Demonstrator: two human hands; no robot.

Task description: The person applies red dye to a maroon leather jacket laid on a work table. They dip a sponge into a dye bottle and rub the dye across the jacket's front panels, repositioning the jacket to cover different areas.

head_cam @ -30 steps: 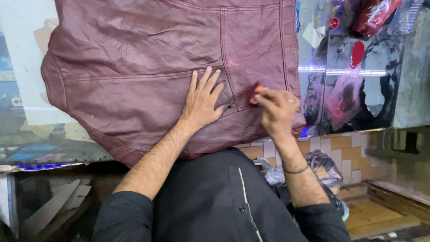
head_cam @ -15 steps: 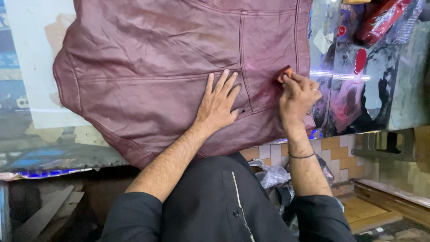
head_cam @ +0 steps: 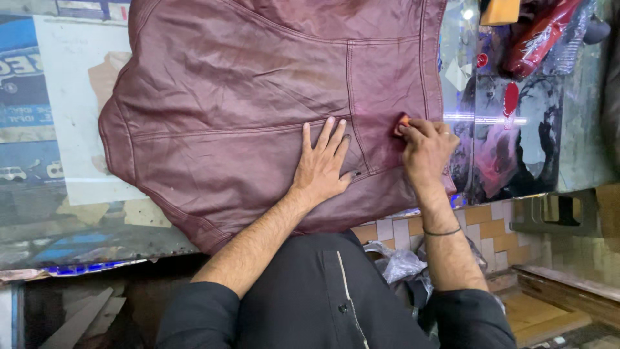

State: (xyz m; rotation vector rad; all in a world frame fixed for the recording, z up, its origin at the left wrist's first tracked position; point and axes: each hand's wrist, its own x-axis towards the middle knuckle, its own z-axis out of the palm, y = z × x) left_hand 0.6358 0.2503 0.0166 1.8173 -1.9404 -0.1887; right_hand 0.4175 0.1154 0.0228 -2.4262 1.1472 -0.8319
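1. The maroon leather jacket (head_cam: 258, 116) lies spread flat on the glass-topped counter (head_cam: 549, 129), its long axis running away from the person, hem nearest the body.
2. A small orange-red pad (head_cam: 401, 122) sits on the jacket's right panel, just right of the vertical seam, and it's pinched in the right hand (head_cam: 426, 148), fingers clenched around it.
3. The left hand (head_cam: 321, 168) is released and flat, fingers splayed, pressing the leather just left of that seam, holding nothing.
4. So the right hand is the one on the pad; the left lies beside it, toward the jacket's middle.
5. Beyond the jacket's right edge, a red packet (head_cam: 539, 35) rests on the counter.
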